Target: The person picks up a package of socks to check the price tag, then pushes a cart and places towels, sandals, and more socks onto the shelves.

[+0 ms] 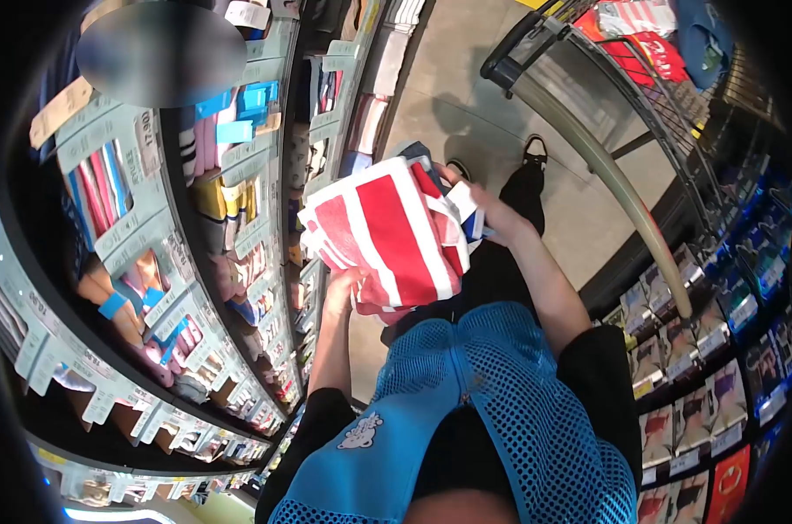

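Note:
A stack of folded towels [396,231], the top one in broad red and white stripes, is held out in front of my body. My left hand [345,290] grips the near left edge, its thumb on the red cloth and its fingers hidden beneath. On the other side, my right hand [496,214] is closed round the far right edge, where a grey-blue fold and a white and blue tag or cloth end stick out. The undersides of the towels are out of sight.
Tall shelves [165,236] with socks and folded textiles in card trays line the left. A wire shopping cart [623,113] carrying red, white and blue cloth stands at the upper right. Packaged garments [693,410] fill a right-hand rack. My shoe [536,150] rests on the tiled floor [440,79].

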